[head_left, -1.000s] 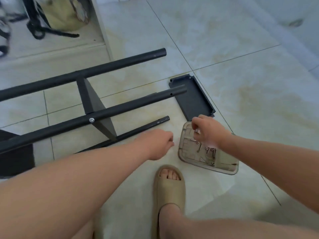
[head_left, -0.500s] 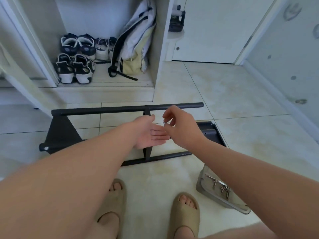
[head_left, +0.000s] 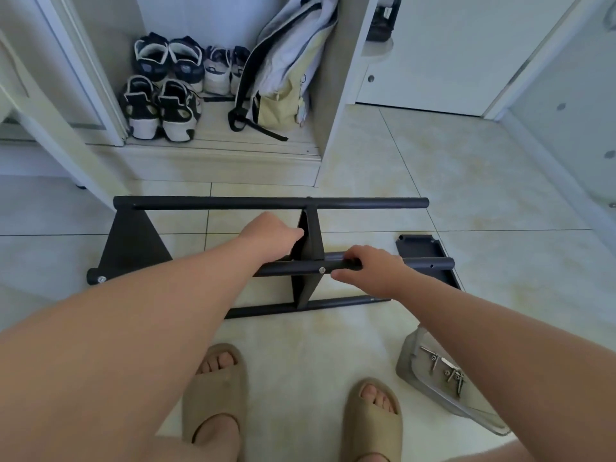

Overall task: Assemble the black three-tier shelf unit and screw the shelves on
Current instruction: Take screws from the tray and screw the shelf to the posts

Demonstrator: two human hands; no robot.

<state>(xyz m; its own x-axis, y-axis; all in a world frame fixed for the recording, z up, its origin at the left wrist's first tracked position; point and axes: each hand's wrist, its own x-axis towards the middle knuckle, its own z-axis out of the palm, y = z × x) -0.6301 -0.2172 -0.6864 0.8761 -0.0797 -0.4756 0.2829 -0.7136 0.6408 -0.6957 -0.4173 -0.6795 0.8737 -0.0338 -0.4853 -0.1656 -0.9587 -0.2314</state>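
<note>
The floor [head_left: 466,195] carries everything. The black shelf frame [head_left: 233,203] lies on its side on it, and its long poles run from left to right in front of the person. Two shelves are already fixed on, one at the left end and the middle shelf [head_left: 311,248].

The loose shelf [head_left: 421,250] lies flat on the floor just behind the right end of the frame. The tray [head_left: 405,361] sits by the right foot, under the right arm, with the screws [head_left: 446,371] in it.

The right hand [head_left: 370,268] wraps around the middle pole [head_left: 283,270], just right of the middle shelf. The left hand [head_left: 270,235] touches that shelf's left side with bent fingers; whether it holds anything cannot be told.

The loose shelf, the screws and the open hole [head_left: 431,266] all lie to the right. So the right hand looks nearer for the next reach.
</note>
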